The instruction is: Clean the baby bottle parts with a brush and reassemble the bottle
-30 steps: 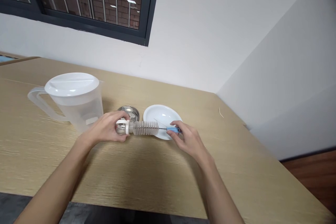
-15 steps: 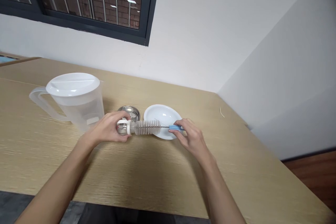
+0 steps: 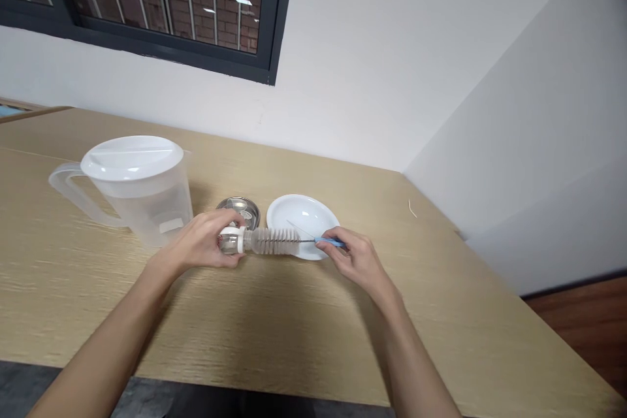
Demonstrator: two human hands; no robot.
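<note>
My left hand is closed around a small clear bottle with a white collar, tipped on its side with its mouth to the right. At that mouth sits the bristle head of a bottle brush; how far its tip reaches inside is hard to see. My right hand pinches the brush's blue handle between thumb and fingers. Both are held up over the table, in front of a white bowl and a small round metal dish that holds something clear.
A translucent white-lidded pitcher stands left of my hands, its handle pointing left. On the wooden table a thin pale strip lies at the right. Behind are a white wall and a barred window.
The brush handle has turned a little in my right fingers and now slants slightly downward to the right. My left hand keeps its hold on the bottle; the view has shifted slightly.
</note>
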